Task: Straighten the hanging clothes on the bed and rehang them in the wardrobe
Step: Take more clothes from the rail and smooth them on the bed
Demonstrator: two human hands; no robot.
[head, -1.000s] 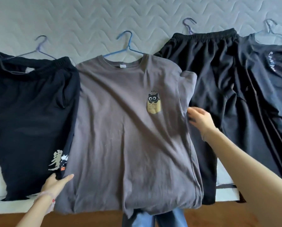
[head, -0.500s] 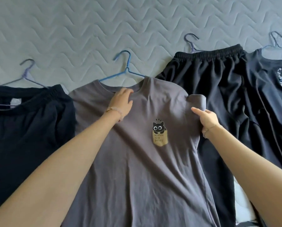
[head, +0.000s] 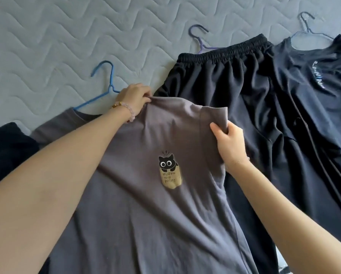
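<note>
Head: left hand point(head: 134, 98), right hand point(head: 231, 144) grip grey shirt point(head: 145, 218); blue hanger point(head: 110, 76) partly hidden

Soft matt cotton on the grey T-shirt point(head: 145, 214); the black trousers point(head: 234, 91) look smoother, faintly sheeny. The mattress cover point(head: 47, 36) is quilted cloth.

Hangered clothes point(head: 234, 107) on quilted bed point(head: 47, 36)
</note>
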